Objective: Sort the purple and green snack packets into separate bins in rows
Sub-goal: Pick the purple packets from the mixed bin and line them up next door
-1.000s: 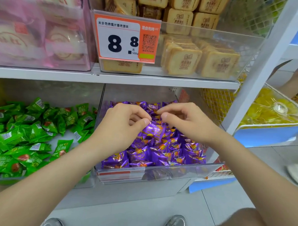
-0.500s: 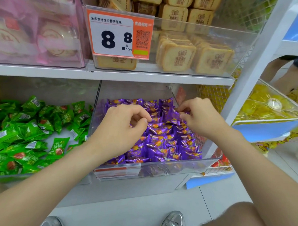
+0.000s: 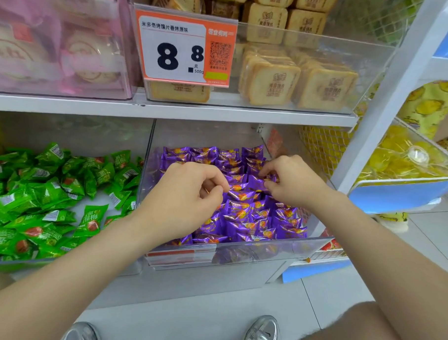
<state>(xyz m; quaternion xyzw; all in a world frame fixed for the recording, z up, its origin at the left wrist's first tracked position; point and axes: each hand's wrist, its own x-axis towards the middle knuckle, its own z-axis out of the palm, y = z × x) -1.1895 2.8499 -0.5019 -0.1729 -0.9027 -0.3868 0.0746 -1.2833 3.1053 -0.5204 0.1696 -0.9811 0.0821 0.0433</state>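
Right grip (image 3: 291, 184) pinches a purple packet (image 3: 256, 182) in the purple bin (image 3: 265, 251); left grip (image 3: 188, 194) curls over the rows, hold unclear. Green packets (image 3: 50, 188) sit next door. I'd tuck this one upright into its row.

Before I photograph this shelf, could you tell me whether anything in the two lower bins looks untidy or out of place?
Yes: the green packets lie jumbled at all angles in the left bin, leaving bare floor, while the purple packets stand in rows. No colour looks misplaced.
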